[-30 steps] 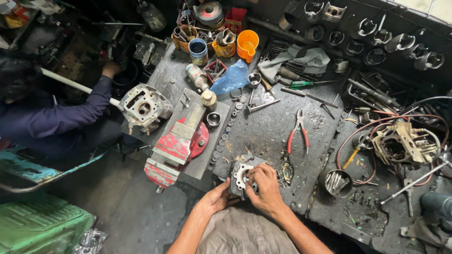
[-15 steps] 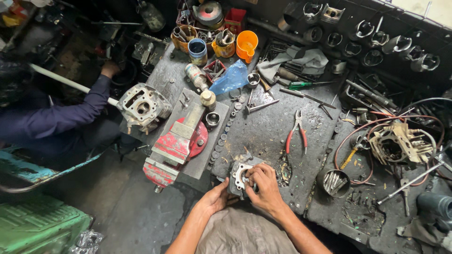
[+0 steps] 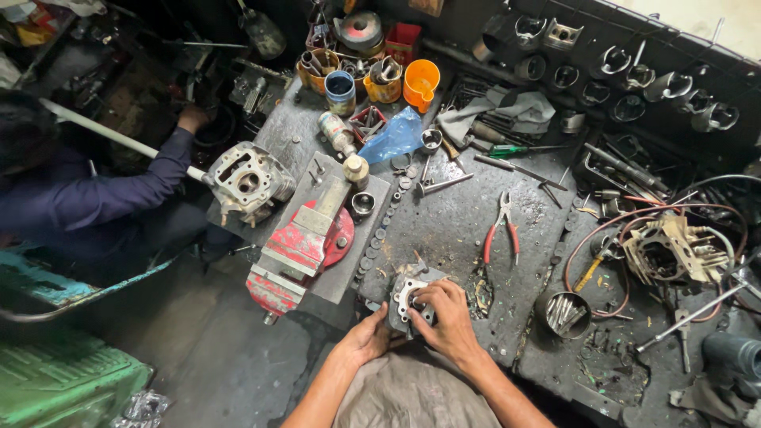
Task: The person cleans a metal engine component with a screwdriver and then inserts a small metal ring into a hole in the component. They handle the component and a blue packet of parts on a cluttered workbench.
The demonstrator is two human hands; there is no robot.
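Little has shifted since the earlier frames: both hands stay on the same grey cylinder head (image 3: 407,299) at the near edge of the workbench (image 3: 460,218), only the view drifts slightly.

Landmark: red bench vise (image 3: 295,250), paint chipped, bolted at the bench's left corner.

Left of the vise: a co-worker's dark blue sleeve (image 3: 103,190) reaching toward the back, a white rod (image 3: 111,136) crossing it. Just behind the vise to the left, a second cast-aluminium cylinder head (image 3: 247,181), dull, finned, boxy, overhanging the bench edge.

Right of the vise, near edge: left hand (image 3: 366,341) cups the cylinder head's lower left side, fingers curled against it. Right hand (image 3: 450,315) lies over its right side, fingertips pressed together on the machined face by the round bore; whether they pinch any small part cannot be told. The part rests on the bench, tipped toward the person.

Further right: red-handled pliers (image 3: 501,230) lying flat on bare, oily, pitted metal, the only open patch. Beyond, a round tin of steel pins (image 3: 564,311), then an engine casting (image 3: 662,250) ringed by a reddish cable (image 3: 602,222).

Behind the vise: orange plastic cup (image 3: 421,82), blue plastic bag (image 3: 395,136).
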